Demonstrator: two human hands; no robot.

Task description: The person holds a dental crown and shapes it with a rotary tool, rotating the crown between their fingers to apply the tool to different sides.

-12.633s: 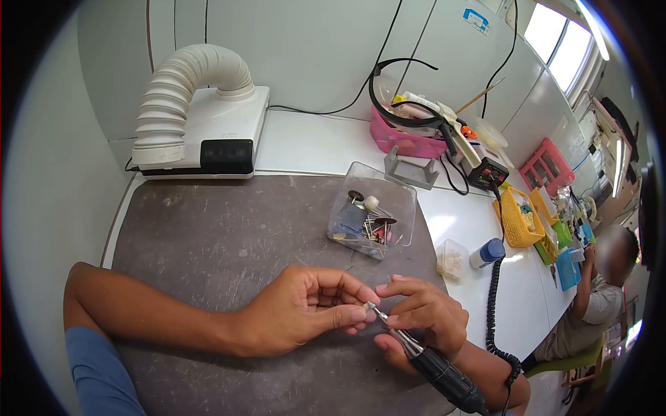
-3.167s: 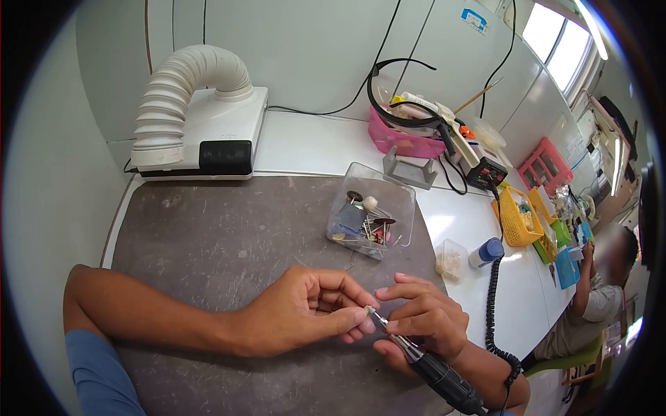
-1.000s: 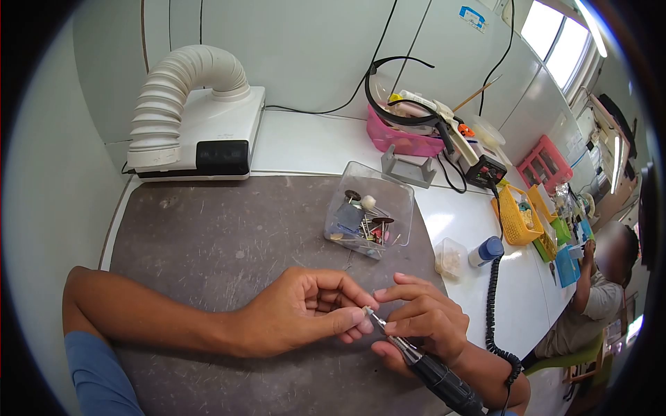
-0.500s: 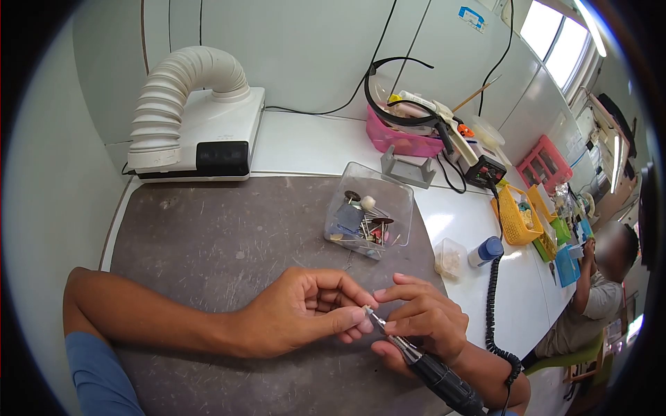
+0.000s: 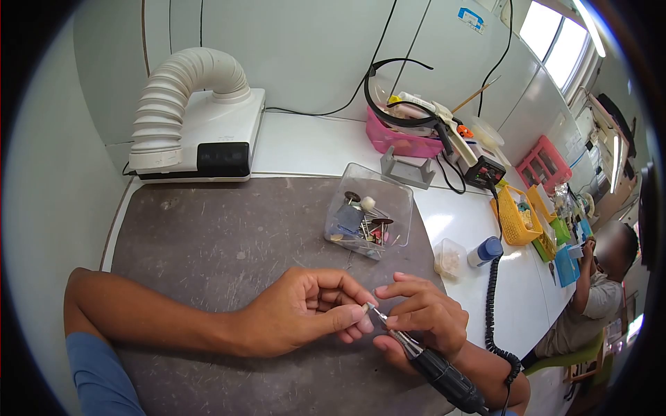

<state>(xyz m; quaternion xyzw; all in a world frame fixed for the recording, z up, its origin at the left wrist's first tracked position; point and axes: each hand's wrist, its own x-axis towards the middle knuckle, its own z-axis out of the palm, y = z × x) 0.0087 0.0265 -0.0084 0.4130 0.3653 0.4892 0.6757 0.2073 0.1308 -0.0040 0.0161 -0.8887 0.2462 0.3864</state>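
Observation:
My left hand (image 5: 305, 312) pinches a tiny pale piece (image 5: 366, 307) between thumb and forefinger, above the scratched grey-brown mat (image 5: 208, 249). Closed round the metal front of a black rotary handpiece (image 5: 444, 378) is my right hand (image 5: 427, 322), its thumb below and fingers above. The tool's thin tip meets or nearly meets the small piece; actual contact is too small to tell. Beyond my hands, a clear plastic box (image 5: 334, 220) holds several burrs and discs on shanks.
A white machine (image 5: 208, 132) with a ribbed hose stands at the back left. Right of the mat are a small clear tub (image 5: 451, 258), a blue-capped bottle (image 5: 485, 252) and a coiled cable (image 5: 490, 305). Behind are a pink basket (image 5: 399, 141) and a yellow basket (image 5: 515, 218). Another person (image 5: 590, 298) sits far right.
The handpiece and its tip have shifted slightly, and the small piece looks slightly turned in my left fingers. My left hand has barely moved.

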